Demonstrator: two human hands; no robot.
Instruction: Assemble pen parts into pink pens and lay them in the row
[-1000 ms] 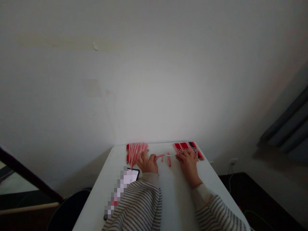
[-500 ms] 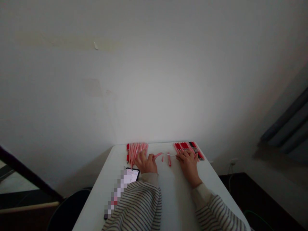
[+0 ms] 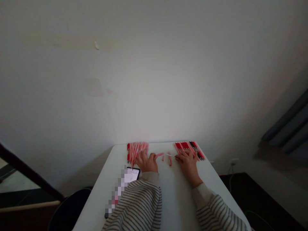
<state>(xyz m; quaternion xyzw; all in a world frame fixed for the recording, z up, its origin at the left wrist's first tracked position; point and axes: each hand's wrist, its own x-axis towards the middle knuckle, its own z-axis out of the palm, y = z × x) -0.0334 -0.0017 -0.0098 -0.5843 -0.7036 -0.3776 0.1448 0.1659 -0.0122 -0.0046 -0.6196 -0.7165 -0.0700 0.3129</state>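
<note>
My left hand [image 3: 147,162] is closed on a pink pen barrel [image 3: 159,155], whose end points right. My right hand [image 3: 189,166] pinches a thin whitish pen refill [image 3: 170,155] that points left toward the barrel, with a small gap between their ends. Below the refill lies a pink pen cap [image 3: 169,161] on the table, with a small pink piece [image 3: 163,158] to its left. Several pink pens [image 3: 137,150] lie side by side beyond my left hand. Past my right hand are several red-and-pink pens [image 3: 181,146] and darker ones [image 3: 193,145], partly covered by the fingers.
The white table [image 3: 176,199] stands against a pale wall [image 3: 154,80]. A phone [image 3: 133,174] with a lit screen lies left of my left forearm. A dark rounded object [image 3: 69,210] stands left of the table, and a dark curtain [image 3: 288,128] hangs at right.
The refill's left end has drawn slightly right, away from the barrel's end. Both hands stay almost in place, and the view has shifted a little.
</note>
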